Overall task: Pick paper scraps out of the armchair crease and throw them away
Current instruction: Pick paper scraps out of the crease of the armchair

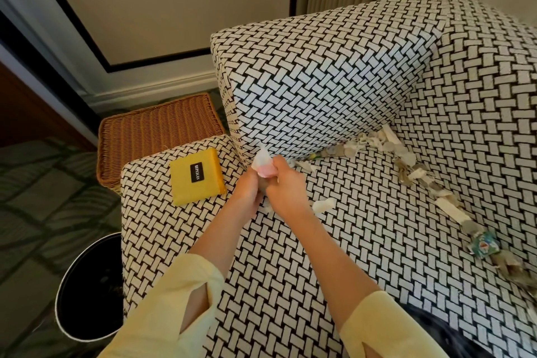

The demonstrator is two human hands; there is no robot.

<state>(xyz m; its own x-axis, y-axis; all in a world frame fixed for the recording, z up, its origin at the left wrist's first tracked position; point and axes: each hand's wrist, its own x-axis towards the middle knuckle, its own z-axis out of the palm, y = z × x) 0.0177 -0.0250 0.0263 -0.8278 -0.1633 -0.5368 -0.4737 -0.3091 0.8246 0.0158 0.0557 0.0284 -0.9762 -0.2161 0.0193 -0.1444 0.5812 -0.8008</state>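
Fingertips (276,165) of both hands close together on a small bunch of white and pink paper scraps (263,166). The left hand (246,190) is curled under it and the right hand (286,187) pinches it from above. This looks like gathering the pickings into one wad so they can be carried off in a single trip.

They meet right at the foot of the black-and-white basket-weave armrest (319,78), at the front end of its crease. Further back along that crease, and round the corner from the armrest, lies a trail of torn white paper bits (389,138) mixed with flat grey discs (343,151) and a crumpled teal wrapper (483,244), so most of the job remains. One loose white scrap (322,205) sits on the woven seat cushion (363,256) just out from the armrest.

In front of the armrest a square yellow pouch with a black label (197,176) rests on the cushion corner. Beyond it stand a brown wicker basket (157,131) and, nearer the person, a round black bin (90,291) on patterned dark carpet (43,197), handy for dropping the wad.
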